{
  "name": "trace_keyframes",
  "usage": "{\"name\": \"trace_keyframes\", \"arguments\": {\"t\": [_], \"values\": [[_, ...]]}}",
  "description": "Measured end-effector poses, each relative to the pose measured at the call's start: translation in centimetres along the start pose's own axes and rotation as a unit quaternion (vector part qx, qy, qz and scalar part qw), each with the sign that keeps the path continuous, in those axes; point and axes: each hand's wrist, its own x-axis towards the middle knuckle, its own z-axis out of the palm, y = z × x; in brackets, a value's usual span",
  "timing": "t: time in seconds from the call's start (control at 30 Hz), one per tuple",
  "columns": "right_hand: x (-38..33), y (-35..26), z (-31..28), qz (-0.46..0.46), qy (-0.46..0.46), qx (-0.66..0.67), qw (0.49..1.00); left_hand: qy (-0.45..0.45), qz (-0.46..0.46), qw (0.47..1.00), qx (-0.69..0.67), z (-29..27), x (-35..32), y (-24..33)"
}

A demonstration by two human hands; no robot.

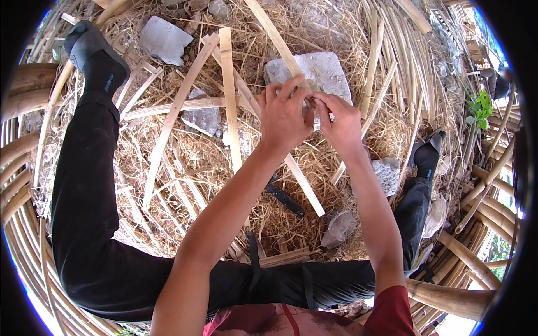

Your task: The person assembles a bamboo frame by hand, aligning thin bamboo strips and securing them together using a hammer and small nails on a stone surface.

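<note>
Far left, my dark-shod foot (92, 47) rests on the straw, and a grey stone (165, 40) sits beyond pale loose slats (227, 73). My left hand (287, 112) has its fingers bent and slightly spread over the near end of a long bamboo strip (274, 36), above a pale block (330, 70). Just beside, my right hand (338, 119) has thumb and forefinger drawn close together (what they pinch, I can't tell). Farther right, green leaves (480, 109).
</note>
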Motion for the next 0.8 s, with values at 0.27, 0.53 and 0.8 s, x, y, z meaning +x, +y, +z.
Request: {"name": "trace_keyframes", "arguments": {"t": [0.27,0.53,0.8], "values": [[-0.3,-1.0,0.7,-0.02,0.031,-0.052,0.998,0.011,-0.028,0.999,-0.013,0.5,-0.2,-0.2],[-0.6,-0.7,1.0,-0.016,0.017,-0.06,0.998,0.043,-0.033,0.998,-0.009,0.9,0.1,0.0],[0.1,-1.2,0.6,0.018,-0.018,-0.051,0.998,0.063,-0.058,0.996,-0.018,1.2,0.0,0.2]]}}
